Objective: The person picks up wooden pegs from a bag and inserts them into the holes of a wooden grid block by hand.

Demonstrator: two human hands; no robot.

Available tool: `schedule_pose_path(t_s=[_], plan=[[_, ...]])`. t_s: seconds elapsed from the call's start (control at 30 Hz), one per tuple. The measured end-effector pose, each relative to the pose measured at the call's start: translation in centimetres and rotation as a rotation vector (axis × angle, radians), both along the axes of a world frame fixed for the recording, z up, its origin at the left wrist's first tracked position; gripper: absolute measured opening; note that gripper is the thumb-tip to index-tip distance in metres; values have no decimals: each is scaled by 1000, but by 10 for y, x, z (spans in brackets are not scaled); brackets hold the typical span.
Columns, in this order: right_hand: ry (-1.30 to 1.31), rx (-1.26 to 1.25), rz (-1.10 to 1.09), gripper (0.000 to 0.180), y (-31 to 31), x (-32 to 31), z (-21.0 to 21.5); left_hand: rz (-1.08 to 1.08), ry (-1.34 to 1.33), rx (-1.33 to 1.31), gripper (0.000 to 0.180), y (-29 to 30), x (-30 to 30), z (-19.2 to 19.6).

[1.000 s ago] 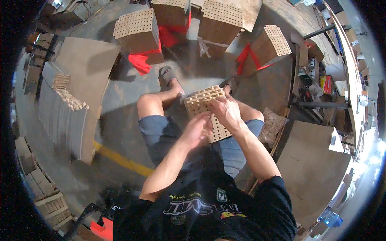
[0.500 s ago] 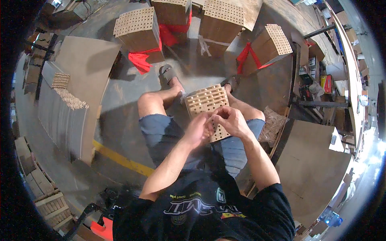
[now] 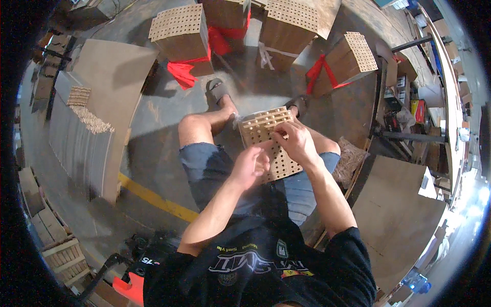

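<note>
Between my knees stands a pale wooden block [image 3: 280, 162] with rows of round holes in its top face. Light wooden pegs [image 3: 258, 123] stick up from the holes toward its far end. My right hand [image 3: 296, 146] is over the block's right side, thumb and forefinger pinched close to the peg rows; whatever lies between them is too small to make out. At the block's left edge, my left hand [image 3: 249, 166] has its forefinger reaching toward the holes and its other fingers curled; the inside of the palm is hidden.
Several similar drilled blocks stand ahead, one tied with red cloth [image 3: 183, 73] and another [image 3: 286, 23] with a white strip. Stacked boards [image 3: 84, 148] with a pile of pegs [image 3: 92, 117] are at left. A brown panel [image 3: 396, 215] lies at right beside a bag of shavings [image 3: 350, 161].
My hands, close together before, have drawn apart. The right has moved up toward the peg rows, while the left has stayed lower at the block's left edge.
</note>
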State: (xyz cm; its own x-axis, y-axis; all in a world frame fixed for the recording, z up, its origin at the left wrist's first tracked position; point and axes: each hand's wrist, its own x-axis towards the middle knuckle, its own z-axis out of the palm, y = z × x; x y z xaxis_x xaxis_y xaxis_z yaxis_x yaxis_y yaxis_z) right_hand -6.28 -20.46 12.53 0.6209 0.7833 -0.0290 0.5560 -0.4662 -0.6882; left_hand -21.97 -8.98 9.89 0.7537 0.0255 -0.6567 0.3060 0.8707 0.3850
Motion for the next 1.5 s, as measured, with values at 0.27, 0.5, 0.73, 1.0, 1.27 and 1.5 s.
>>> schedule_pose_path(t_s=[0.27, 0.5, 0.73, 1.0, 1.27, 1.5], plan=[[-118, -30, 106, 9, 3, -1, 2, -41, -47, 17, 39, -1, 0, 9], [-350, -67, 215, 10, 8, -6, 0, 42, -56, 31, 18, -7, -8, 4], [-333, -269, 317, 10, 15, -8, -12, 24, 20, 87, 12, -11, -5, 0], [270, -63, -107, 26, 2, -32, 33, 147, -28, 34, 27, -9, -5, -5], [471, -97, -167, 28, -11, -59, 36, 25, -87, 255, 42, -14, 0, -2], [191, -54, -145, 20, 8, -28, 14, 201, 72, -180, 33, -15, -14, -5]])
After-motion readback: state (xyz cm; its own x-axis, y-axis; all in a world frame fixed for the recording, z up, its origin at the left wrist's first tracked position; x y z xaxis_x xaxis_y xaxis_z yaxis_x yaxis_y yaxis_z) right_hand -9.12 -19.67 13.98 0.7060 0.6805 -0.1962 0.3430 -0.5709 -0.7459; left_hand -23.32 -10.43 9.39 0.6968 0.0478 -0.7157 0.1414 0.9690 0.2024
